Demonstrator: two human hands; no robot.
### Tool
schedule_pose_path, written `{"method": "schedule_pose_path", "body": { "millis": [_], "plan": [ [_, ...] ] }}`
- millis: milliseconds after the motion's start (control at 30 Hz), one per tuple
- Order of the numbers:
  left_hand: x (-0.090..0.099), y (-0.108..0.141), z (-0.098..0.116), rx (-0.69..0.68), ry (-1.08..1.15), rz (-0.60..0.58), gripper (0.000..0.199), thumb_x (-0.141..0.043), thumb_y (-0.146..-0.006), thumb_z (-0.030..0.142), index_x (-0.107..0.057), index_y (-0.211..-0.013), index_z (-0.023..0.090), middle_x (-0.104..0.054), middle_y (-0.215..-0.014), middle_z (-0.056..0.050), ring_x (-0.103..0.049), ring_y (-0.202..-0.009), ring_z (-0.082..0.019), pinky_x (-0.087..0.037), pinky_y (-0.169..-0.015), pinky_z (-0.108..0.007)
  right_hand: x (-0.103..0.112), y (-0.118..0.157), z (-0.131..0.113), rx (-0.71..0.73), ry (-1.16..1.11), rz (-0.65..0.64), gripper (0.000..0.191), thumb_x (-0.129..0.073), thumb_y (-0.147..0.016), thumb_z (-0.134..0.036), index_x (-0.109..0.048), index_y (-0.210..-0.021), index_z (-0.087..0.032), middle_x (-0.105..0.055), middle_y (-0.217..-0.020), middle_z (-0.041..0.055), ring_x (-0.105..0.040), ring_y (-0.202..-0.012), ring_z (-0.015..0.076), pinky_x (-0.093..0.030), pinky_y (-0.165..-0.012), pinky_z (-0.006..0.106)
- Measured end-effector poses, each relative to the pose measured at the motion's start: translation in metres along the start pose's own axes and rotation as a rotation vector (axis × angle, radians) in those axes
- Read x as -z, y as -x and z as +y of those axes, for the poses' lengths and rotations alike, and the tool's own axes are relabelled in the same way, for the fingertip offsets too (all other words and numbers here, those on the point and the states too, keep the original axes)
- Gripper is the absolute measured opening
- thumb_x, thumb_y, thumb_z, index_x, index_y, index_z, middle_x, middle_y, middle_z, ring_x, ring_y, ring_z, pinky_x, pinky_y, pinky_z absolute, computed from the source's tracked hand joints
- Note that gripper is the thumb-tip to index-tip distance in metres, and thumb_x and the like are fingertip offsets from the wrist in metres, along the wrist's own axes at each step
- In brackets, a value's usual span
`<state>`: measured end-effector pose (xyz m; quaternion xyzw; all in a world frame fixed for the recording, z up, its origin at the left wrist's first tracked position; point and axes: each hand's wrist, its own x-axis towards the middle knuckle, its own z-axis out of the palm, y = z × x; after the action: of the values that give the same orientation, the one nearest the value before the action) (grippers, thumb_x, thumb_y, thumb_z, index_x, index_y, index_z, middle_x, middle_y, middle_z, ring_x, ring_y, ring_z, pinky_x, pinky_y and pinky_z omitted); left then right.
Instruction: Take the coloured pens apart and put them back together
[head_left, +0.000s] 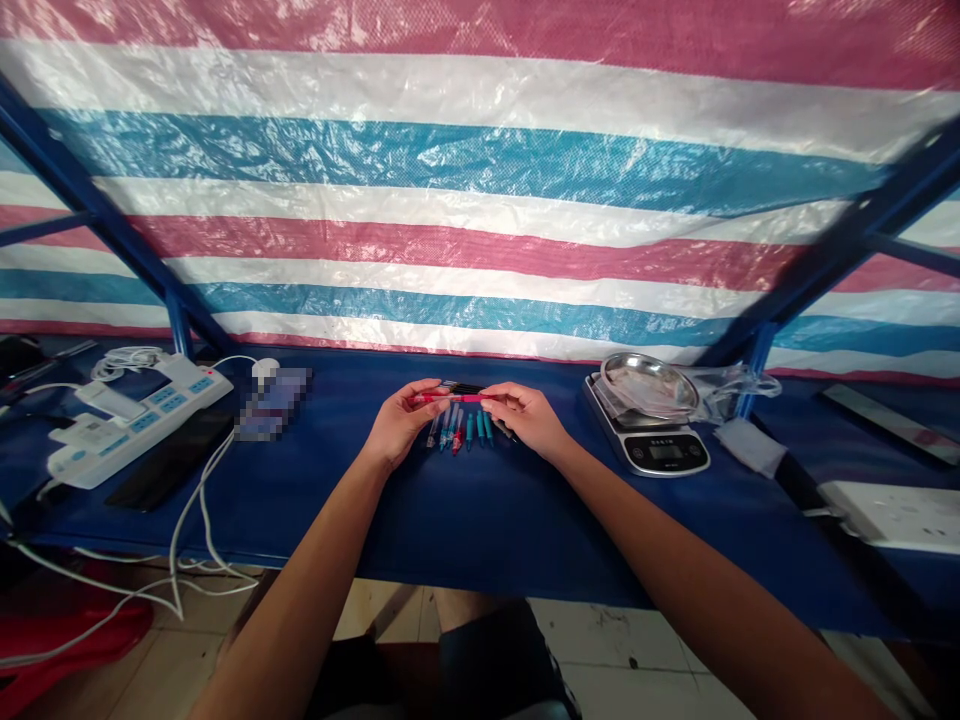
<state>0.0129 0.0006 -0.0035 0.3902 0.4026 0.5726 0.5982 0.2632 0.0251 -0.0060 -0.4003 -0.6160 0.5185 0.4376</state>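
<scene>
A red pen (471,398) is held level between my two hands, above the blue table. My left hand (409,415) pinches its left end, and my right hand (529,415) closes on its right end. Just below it on the table lie several clear pen parts (448,428) with blue and red tips. Teal pen barrels (480,428) lie beside them, to the right. Black pens (465,387) lie behind the red pen, partly covered by my fingers. A dark pen shows under my right hand.
On the right stands a digital scale (666,453) with a metal bowl (649,385) and plastic bags. A power strip (142,415), a black phone (169,460) and white cables (202,500) occupy the left. Another power strip (900,515) lies at the right edge.
</scene>
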Motion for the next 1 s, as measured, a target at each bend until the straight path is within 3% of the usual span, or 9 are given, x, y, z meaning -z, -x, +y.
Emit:
{"method": "schedule_pose_path", "body": {
  "millis": [367, 567, 667, 733, 800, 900, 1000],
  "plan": [
    [0.0006, 0.0012, 0.001, 0.013, 0.017, -0.023, 0.059, -0.104, -0.066, 0.027, -0.079, -0.119, 0.02, -0.083, -0.117, -0.009, -0.076, -0.111, -0.025, -0.053, -0.114, -0.044, -0.0003, 0.0015, -0.0058, -0.003, 0.044, -0.003, 0.044, -0.083, -0.086, -0.055, -0.078, -0.113, -0.021, -0.073, -0.078, 0.0029, -0.064, -0.064, 0.0177, -0.047, -0.056, 0.029],
    [0.0005, 0.0009, -0.001, -0.019, -0.007, -0.055, 0.056, -0.102, -0.07, 0.029, -0.078, -0.12, 0.02, -0.082, -0.118, -0.01, -0.076, -0.117, -0.028, -0.052, -0.115, -0.047, -0.0009, 0.003, -0.0094, -0.035, 0.096, -0.03, 0.049, -0.066, -0.097, -0.067, -0.076, -0.09, -0.02, -0.073, -0.078, 0.0057, -0.063, -0.065, 0.0175, -0.045, -0.056, 0.029],
    [0.001, 0.0006, -0.0019, -0.023, -0.009, -0.062, 0.056, -0.102, -0.07, 0.028, -0.079, -0.12, 0.02, -0.082, -0.119, -0.011, -0.075, -0.118, -0.028, -0.051, -0.116, -0.047, -0.0011, 0.0041, -0.0093, 0.024, 0.068, -0.053, 0.047, -0.07, -0.097, -0.062, -0.074, -0.122, -0.021, -0.074, -0.084, 0.0039, -0.065, -0.066, 0.0178, -0.049, -0.06, 0.03],
    [0.0021, 0.0001, -0.0029, -0.017, -0.007, -0.066, 0.058, -0.102, -0.071, 0.028, -0.078, -0.123, 0.02, -0.082, -0.12, -0.011, -0.075, -0.116, -0.027, -0.051, -0.116, -0.047, -0.0014, 0.0048, -0.0088, 0.075, 0.036, -0.07, 0.057, -0.079, -0.092, -0.054, -0.066, -0.139, -0.025, -0.075, -0.096, 0.0041, -0.069, -0.071, 0.0188, -0.053, -0.065, 0.032],
    [0.0036, -0.0006, -0.0043, -0.017, -0.005, -0.076, 0.063, -0.101, -0.071, 0.027, -0.077, -0.129, 0.021, -0.081, -0.122, -0.01, -0.075, -0.115, -0.026, -0.051, -0.116, -0.046, -0.0019, 0.0051, -0.008, 0.095, 0.036, -0.075, 0.052, -0.082, -0.09, -0.051, -0.068, -0.133, -0.025, -0.075, -0.098, 0.0048, -0.07, -0.072, 0.0196, -0.054, -0.065, 0.033],
    [0.0054, -0.0016, -0.0063, -0.034, -0.026, -0.108, 0.07, -0.101, -0.073, 0.028, -0.074, -0.137, 0.021, -0.081, -0.124, -0.011, -0.075, -0.114, -0.026, -0.05, -0.116, -0.046, -0.0022, 0.005, -0.0071, 0.074, 0.063, -0.057, 0.039, -0.079, -0.091, -0.053, -0.074, -0.116, -0.023, -0.072, -0.079, 0.0024, -0.064, -0.062, 0.0184, -0.049, -0.058, 0.032],
    [0.0056, -0.0019, -0.007, -0.049, -0.068, -0.134, 0.072, -0.1, -0.074, 0.031, -0.073, -0.14, 0.021, -0.08, -0.125, -0.012, -0.076, -0.114, -0.027, -0.05, -0.116, -0.048, -0.0017, 0.0052, -0.0073, 0.03, 0.075, -0.049, 0.04, -0.075, -0.094, -0.058, -0.074, -0.111, -0.022, -0.07, -0.073, 0.0015, -0.057, -0.055, 0.0159, -0.043, -0.052, 0.03]
  ]
}}
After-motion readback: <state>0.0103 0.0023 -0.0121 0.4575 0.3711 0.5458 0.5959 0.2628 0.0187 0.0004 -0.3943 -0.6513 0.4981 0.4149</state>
